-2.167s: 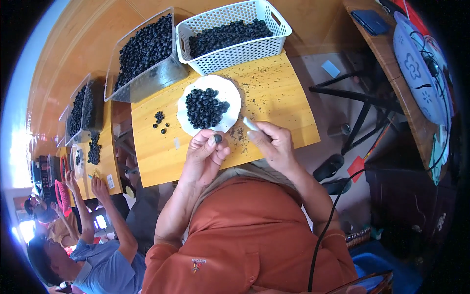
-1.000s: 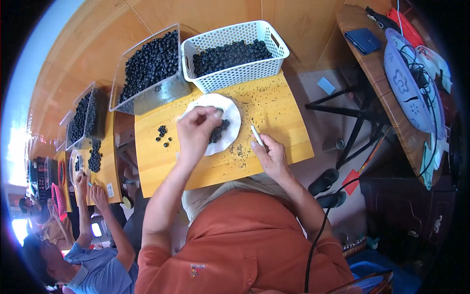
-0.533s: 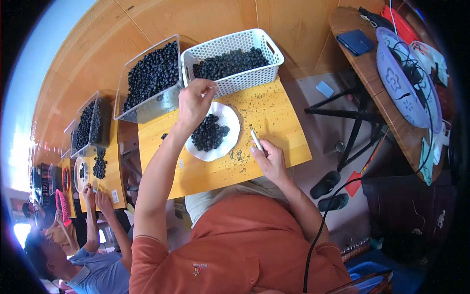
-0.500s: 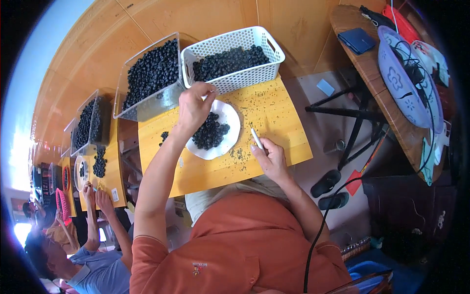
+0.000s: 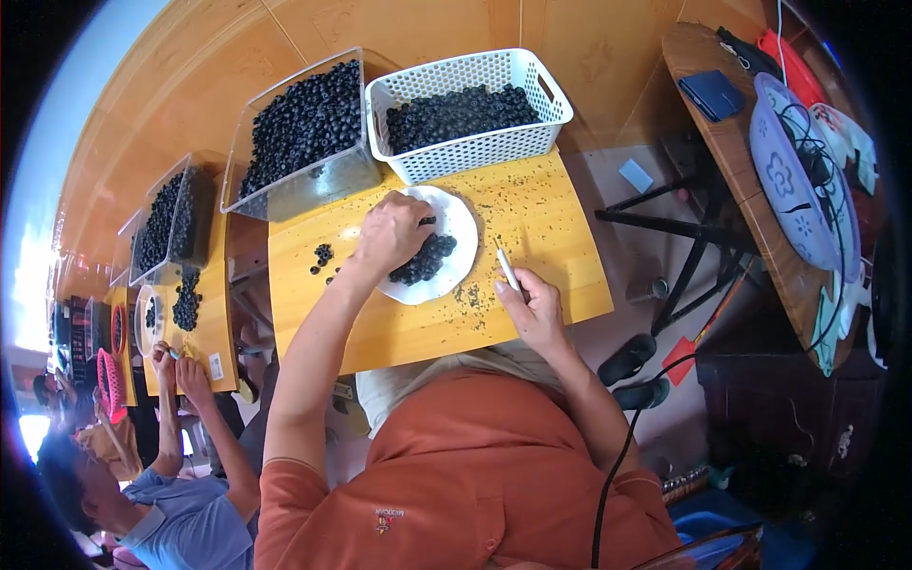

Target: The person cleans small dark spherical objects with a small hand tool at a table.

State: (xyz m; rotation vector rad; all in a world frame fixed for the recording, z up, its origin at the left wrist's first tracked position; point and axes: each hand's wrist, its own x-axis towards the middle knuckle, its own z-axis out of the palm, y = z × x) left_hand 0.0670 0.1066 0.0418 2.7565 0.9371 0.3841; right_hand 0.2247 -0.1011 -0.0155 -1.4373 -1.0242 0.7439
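My left hand is over the left part of a white wavy-rimmed plate, its fingers pinched on a small dark round berry. More dark berries lie heaped on the plate, partly hidden by that hand. My right hand is right of the plate, closed around a slim white pen-like tool whose thin tip points up and away. A few loose berries rest on the wooden table left of my wrist.
Behind the plate stand a clear bin and a white perforated basket, both holding dark berries. Dark crumbs dot the tabletop. At left a co-worker works at another table. On the right, a side table carries a purple basin.
My left hand has come down from near the basket's front to the plate, its fingers now at a berry. The right hand keeps its hold on the tool. The view has shifted slightly.
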